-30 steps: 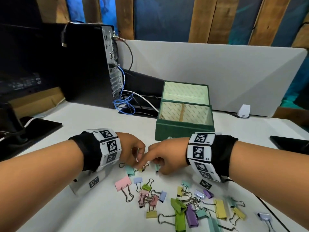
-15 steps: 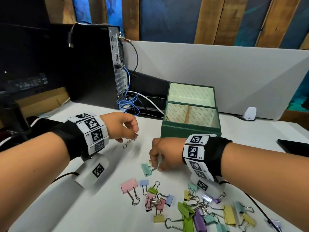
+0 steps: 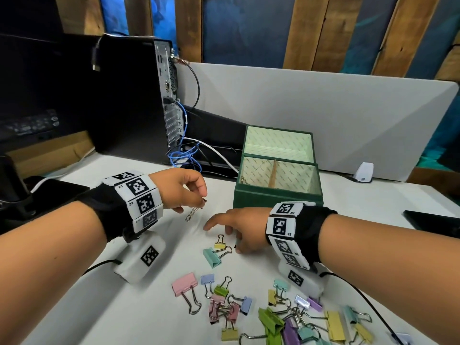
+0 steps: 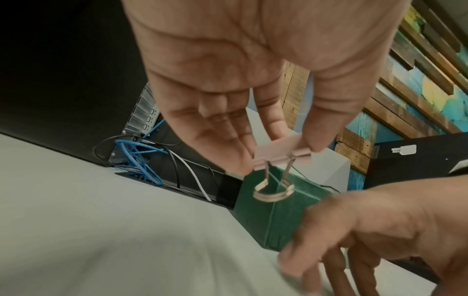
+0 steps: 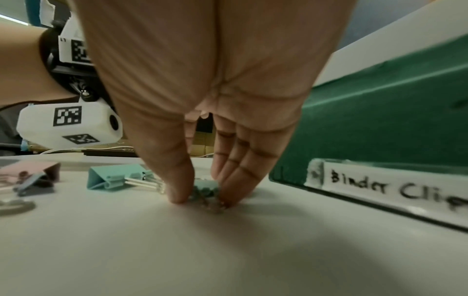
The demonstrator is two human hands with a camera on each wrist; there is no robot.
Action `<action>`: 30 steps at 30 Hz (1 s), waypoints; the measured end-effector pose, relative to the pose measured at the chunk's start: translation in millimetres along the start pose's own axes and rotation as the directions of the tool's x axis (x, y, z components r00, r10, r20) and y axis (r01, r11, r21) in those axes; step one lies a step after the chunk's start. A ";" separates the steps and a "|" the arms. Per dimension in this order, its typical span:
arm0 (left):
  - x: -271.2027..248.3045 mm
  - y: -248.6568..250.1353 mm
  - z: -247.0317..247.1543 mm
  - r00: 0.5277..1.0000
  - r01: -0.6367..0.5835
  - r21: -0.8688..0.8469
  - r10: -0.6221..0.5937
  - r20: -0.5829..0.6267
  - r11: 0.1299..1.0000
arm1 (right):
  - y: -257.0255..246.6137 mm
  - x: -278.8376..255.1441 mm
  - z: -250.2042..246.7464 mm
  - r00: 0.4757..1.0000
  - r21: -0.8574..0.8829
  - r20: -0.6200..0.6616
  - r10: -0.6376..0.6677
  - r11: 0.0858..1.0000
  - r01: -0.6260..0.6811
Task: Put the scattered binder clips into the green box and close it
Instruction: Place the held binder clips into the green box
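Pink clip (image 4: 281,154): pinched by left hand (image 3: 181,189); may drop short of green box (image 3: 277,196) at 2 o'clock.
Right hand (image 3: 242,231): grip narrow, pinching teal clip (image 5: 205,190) on worktop (image 3: 149,307); may slip.

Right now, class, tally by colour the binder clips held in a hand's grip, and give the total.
Pink: 1, the pink clip pinched by the left hand.
Teal: 1, the teal clip pinched on the table by the right hand.
Total: 2.
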State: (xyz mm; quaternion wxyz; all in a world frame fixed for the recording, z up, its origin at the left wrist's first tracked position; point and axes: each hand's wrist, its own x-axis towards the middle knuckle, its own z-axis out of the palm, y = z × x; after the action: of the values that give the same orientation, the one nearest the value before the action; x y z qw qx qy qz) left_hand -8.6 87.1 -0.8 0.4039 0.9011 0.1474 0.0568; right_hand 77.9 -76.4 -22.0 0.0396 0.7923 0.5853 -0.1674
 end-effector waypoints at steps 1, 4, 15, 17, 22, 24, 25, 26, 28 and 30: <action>-0.5 0.3 -1.5 1.000 -0.001 -0.005 0.000 -0.005 1.000 | -1.5 2.0 -1.5 0.999 -0.037 0.017 -0.030 0.999 0.031; -2.9 -0.9 -6.5 1.000 0.001 -0.005 -0.002 -0.014 1.000 | -5.1 6.9 -4.2 0.994 -0.139 0.066 -0.089 0.986 0.097; -0.6 -1.7 -2.5 1.000 0.020 -0.034 -0.020 0.018 0.999 | 8.5 -3.1 -3.9 0.996 0.039 0.077 0.041 0.998 -0.044; 2.0 4.1 2.7 1.000 0.002 -0.037 -0.001 0.023 0.999 | 13.9 -9.0 -3.9 0.995 0.039 0.081 0.060 0.997 -0.063; 20.8 33.7 11.2 0.971 -0.197 -0.064 0.185 -0.152 0.978 | 28.4 -35.6 -20.2 0.992 0.107 -0.103 0.075 0.992 -0.063; 30.6 50.3 15.8 0.937 -0.291 -0.073 0.268 -0.226 0.954 | 35.0 -50.0 -37.4 0.961 0.141 -0.256 0.104 0.988 -0.069; 35.2 59.2 19.2 0.918 -0.333 -0.046 0.313 -0.243 0.942 | 39.6 -57.4 -46.9 0.930 0.171 -0.347 0.124 0.983 -0.067; 40.3 66.1 22.1 0.899 -0.373 0.005 0.363 -0.245 0.928 | 44.2 -63.4 -55.3 0.885 0.209 -0.443 0.145 0.976 -0.055; 51.3 77.7 29.3 0.872 -0.426 0.158 0.450 -0.191 0.891 | 54.3 -74.2 -69.8 0.755 0.261 -0.631 0.181 0.965 -0.013; 61.4 80.7 35.9 0.890 -0.398 0.327 0.447 -0.091 0.857 | 64.7 -80.6 -77.8 0.609 0.273 -0.764 0.214 0.962 0.005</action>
State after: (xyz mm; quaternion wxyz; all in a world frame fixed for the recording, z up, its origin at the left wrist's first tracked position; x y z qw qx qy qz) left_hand 75.3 29.8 34.3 0.2268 0.9541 -0.0149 0.1949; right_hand 135.0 -150.1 67.7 -0.3105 0.8163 0.4699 0.1279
